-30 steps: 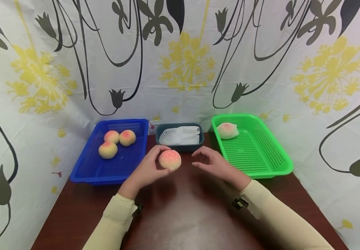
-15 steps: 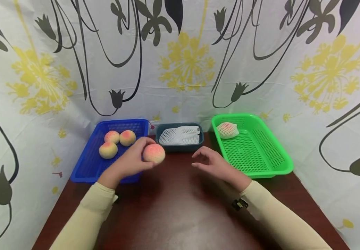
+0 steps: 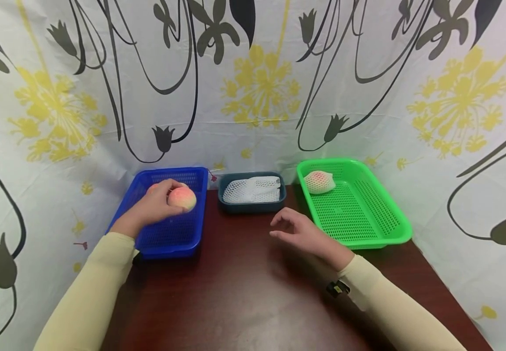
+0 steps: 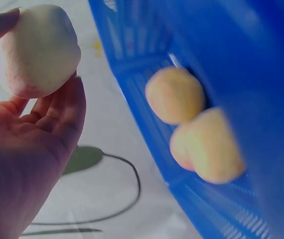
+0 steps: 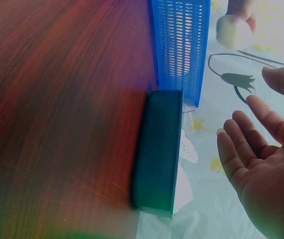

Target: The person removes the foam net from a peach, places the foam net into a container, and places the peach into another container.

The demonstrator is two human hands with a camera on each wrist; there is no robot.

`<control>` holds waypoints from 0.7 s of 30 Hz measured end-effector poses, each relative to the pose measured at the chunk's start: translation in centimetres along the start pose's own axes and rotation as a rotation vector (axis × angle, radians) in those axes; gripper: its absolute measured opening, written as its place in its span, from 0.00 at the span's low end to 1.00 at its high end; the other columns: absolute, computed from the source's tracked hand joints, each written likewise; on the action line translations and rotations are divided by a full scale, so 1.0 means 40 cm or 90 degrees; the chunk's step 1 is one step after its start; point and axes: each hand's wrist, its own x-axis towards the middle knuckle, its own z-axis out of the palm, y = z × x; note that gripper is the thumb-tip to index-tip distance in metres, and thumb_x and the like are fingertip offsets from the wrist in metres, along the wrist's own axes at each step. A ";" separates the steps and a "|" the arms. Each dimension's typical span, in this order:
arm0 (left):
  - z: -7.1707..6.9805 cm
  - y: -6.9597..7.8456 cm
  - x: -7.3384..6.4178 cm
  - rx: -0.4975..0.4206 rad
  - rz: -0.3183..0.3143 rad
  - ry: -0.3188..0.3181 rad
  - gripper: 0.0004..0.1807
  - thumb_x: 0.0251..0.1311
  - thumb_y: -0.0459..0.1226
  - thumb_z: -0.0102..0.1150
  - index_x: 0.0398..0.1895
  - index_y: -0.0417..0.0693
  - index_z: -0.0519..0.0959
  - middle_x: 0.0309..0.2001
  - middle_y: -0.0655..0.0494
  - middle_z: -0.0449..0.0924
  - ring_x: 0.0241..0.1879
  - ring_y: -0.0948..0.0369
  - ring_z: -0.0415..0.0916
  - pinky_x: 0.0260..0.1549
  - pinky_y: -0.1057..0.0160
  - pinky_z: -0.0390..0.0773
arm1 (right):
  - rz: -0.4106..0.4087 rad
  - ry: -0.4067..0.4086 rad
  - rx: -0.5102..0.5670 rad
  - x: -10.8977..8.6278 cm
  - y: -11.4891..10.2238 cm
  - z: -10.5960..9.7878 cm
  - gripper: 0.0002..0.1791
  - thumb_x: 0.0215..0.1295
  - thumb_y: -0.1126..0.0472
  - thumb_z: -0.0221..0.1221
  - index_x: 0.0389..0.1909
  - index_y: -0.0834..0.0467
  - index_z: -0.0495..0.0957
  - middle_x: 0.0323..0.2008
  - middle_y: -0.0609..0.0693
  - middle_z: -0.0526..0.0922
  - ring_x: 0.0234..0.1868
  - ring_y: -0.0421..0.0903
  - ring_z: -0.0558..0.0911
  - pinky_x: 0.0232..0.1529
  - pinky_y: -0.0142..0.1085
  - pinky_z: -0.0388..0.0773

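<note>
In the head view my left hand (image 3: 152, 208) grips a pink-and-yellow peach (image 3: 182, 199) over the blue basket (image 3: 169, 240). The left wrist view shows the thumb and fingers round this peach (image 4: 40, 50), held above the basket. Other peaches lie inside: one peach (image 4: 175, 95) stands apart in colour from the blue wall, and another peach (image 4: 215, 147) overlaps one behind it. From the head they are mostly hidden by the hand. My right hand (image 3: 301, 234) hovers above the table, left of the green basket (image 3: 345, 214), fingers loosely bent and holding nothing.
Between the baskets stands a small dark teal bin (image 3: 253, 208) with white foam net sleeves (image 3: 253, 191). A peach in a foam net (image 3: 318, 182) lies in the green basket's far left corner. Patterned cloth (image 3: 253, 136) surrounds the brown table (image 3: 244, 282).
My left hand has carried the peach leftward from the middle of the table to over the blue basket. My right hand has stayed almost still.
</note>
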 end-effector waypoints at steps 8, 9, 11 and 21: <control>-0.044 -0.071 0.042 0.076 -0.062 -0.001 0.38 0.63 0.50 0.81 0.65 0.36 0.74 0.58 0.38 0.82 0.53 0.44 0.80 0.54 0.43 0.79 | -0.002 -0.004 0.017 -0.010 0.008 0.004 0.11 0.72 0.59 0.75 0.49 0.52 0.84 0.48 0.43 0.83 0.48 0.42 0.85 0.51 0.43 0.87; -0.049 -0.076 0.045 0.083 -0.063 -0.003 0.38 0.63 0.50 0.81 0.64 0.35 0.74 0.57 0.37 0.82 0.52 0.44 0.80 0.54 0.44 0.79 | -0.002 -0.006 0.020 -0.011 0.009 0.005 0.11 0.72 0.59 0.75 0.49 0.51 0.84 0.48 0.43 0.83 0.48 0.41 0.85 0.51 0.43 0.87; -0.057 -0.086 0.051 0.100 -0.066 -0.005 0.38 0.63 0.51 0.80 0.63 0.35 0.74 0.56 0.37 0.82 0.51 0.45 0.80 0.53 0.44 0.78 | -0.002 -0.007 0.027 -0.013 0.011 0.006 0.10 0.72 0.59 0.75 0.48 0.51 0.84 0.48 0.43 0.83 0.48 0.42 0.86 0.51 0.44 0.88; -0.080 -0.094 0.072 0.117 -0.103 -0.036 0.38 0.66 0.51 0.78 0.63 0.33 0.73 0.56 0.35 0.81 0.51 0.44 0.80 0.53 0.44 0.79 | 0.013 -0.013 0.037 -0.019 0.021 0.003 0.10 0.72 0.59 0.75 0.49 0.51 0.84 0.48 0.43 0.83 0.48 0.42 0.85 0.51 0.45 0.88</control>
